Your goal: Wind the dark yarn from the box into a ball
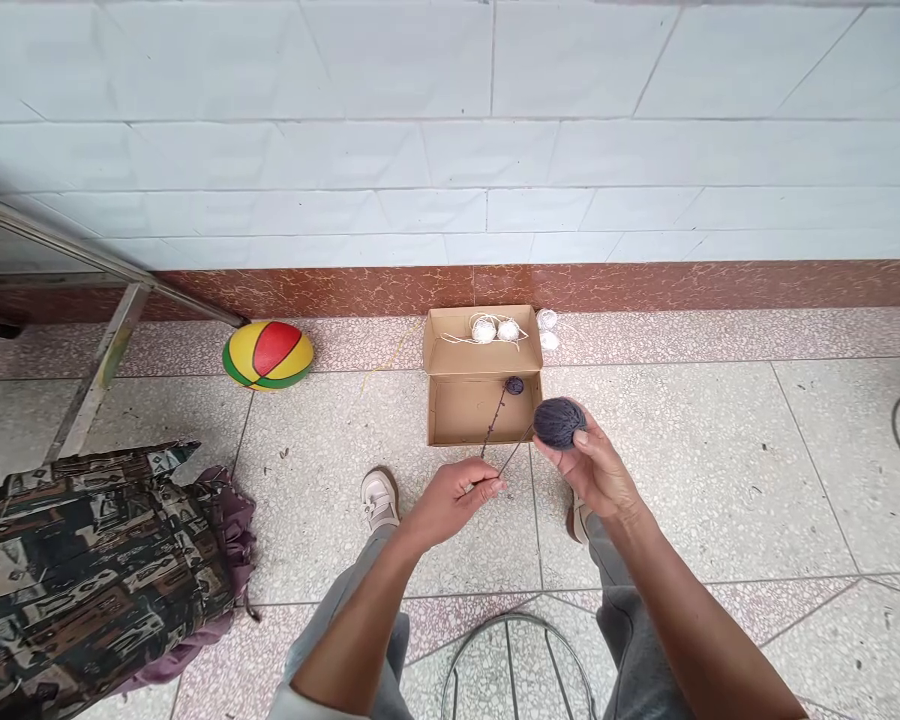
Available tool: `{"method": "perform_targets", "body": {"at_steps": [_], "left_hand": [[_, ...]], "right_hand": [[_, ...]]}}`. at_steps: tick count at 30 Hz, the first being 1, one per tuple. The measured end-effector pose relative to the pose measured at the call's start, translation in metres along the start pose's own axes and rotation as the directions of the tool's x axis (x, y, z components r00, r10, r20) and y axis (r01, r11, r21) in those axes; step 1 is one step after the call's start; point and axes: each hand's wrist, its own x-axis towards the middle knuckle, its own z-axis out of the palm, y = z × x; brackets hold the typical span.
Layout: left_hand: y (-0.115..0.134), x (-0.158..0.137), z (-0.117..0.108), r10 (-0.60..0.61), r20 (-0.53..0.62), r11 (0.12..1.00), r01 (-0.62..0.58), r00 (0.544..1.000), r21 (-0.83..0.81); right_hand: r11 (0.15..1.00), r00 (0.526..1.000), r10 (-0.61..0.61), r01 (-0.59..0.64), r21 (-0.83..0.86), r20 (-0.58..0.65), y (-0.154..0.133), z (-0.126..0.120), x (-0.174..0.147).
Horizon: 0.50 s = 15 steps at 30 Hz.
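My right hand grips a dark grey ball of yarn above the front right corner of an open cardboard box. To its left, my left hand pinches a strand of the same dark yarn between thumb and fingers. One length runs from that pinch to the ball. Another, with small knots or loops along it, leads down to a smaller dark yarn ball inside the box. Two white yarn balls with loose ends lie in the raised lid.
More white yarn balls sit beside the lid, against the wall base. A red, yellow and green ball rests at left near a metal frame. Patterned cloth fills the lower left. A round metal stool frame stands between my legs.
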Motion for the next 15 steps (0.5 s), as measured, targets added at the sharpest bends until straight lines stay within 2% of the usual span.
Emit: {"method": "perform_targets", "body": {"at_steps": [3, 5, 7, 9, 11, 13, 15], "left_hand": [[0.005, -0.001, 0.001, 0.005, 0.076, 1.000, -0.005, 0.997, -0.001], [0.007, -0.001, 0.002, 0.011, 0.114, 1.000, -0.010, 0.993, -0.007], [0.009, -0.001, 0.002, 0.010, 0.131, 1.000, -0.009, 0.991, -0.007], [0.009, -0.002, 0.002, 0.001, 0.117, 1.000, -0.001, 0.993, -0.001], [0.008, -0.002, 0.000, -0.012, 0.080, 1.000, 0.012, 0.997, -0.002], [0.006, -0.003, -0.002, -0.019, 0.030, 1.000, 0.019, 0.999, -0.015], [0.004, -0.003, -0.006, -0.016, -0.034, 0.999, 0.015, 0.999, -0.032]], "right_hand": [[0.945, 0.973, -0.195, 0.153, -0.290, -0.120, 0.006, -0.002, 0.004], [0.816, 0.957, -0.277, 0.184, -0.548, -0.091, 0.012, -0.004, 0.004], [0.654, 0.962, -0.273, 0.187, -0.733, 0.002, 0.020, -0.006, 0.004], [0.526, 0.976, -0.196, 0.188, -0.829, 0.097, 0.025, -0.007, 0.002], [0.448, 0.983, -0.081, 0.182, -0.875, 0.163, 0.026, -0.006, 0.000], [0.428, 0.975, 0.069, 0.164, -0.889, 0.213, 0.022, -0.003, -0.003], [0.492, 0.935, 0.235, 0.120, -0.863, 0.264, 0.016, 0.002, -0.007]]}}
